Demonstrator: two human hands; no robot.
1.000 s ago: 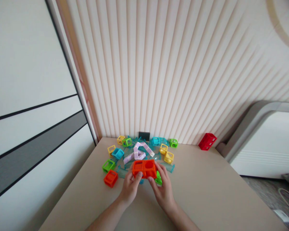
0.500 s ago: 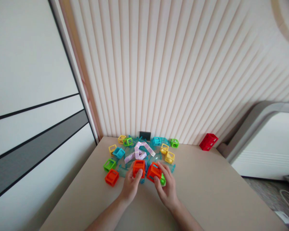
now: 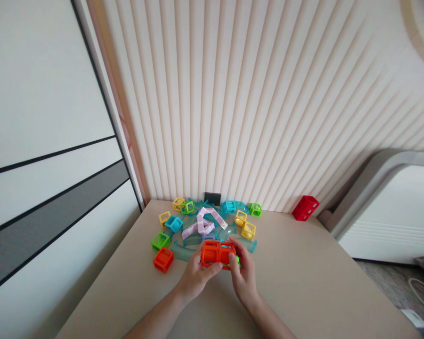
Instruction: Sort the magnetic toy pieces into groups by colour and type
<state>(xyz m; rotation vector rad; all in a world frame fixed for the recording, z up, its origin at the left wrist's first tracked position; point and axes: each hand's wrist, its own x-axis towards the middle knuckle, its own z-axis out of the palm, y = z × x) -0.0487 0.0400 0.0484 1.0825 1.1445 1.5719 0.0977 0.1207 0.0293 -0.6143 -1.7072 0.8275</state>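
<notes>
My left hand (image 3: 195, 272) is closed round the left one of two orange-red open-frame cube blocks, its thumb along the bottom edge. The left cube block (image 3: 210, 253) sits side by side against the right cube block (image 3: 226, 253), their faces touching. My right hand (image 3: 245, 270) grips the right cube, thumb on its front. A green block (image 3: 238, 260) shows partly behind the right cube, mostly covered by my fingers. Just beyond the hands lie clear teal curved track pieces (image 3: 183, 253) and a folded lilac strip of linked segments (image 3: 205, 226).
Left of the hands lie an orange cube (image 3: 163, 259), a green cube (image 3: 160, 241) and a blue cube (image 3: 173, 223). Yellow cubes (image 3: 248, 230) lie to the right. A red block (image 3: 305, 208) stands near the ribbed wall (image 3: 205, 103), and a black rectangular piece (image 3: 212, 198) leans there.
The two orange-red cubes were apart, one in each hand. Both hands have come together, and the cubes now touch side by side.
</notes>
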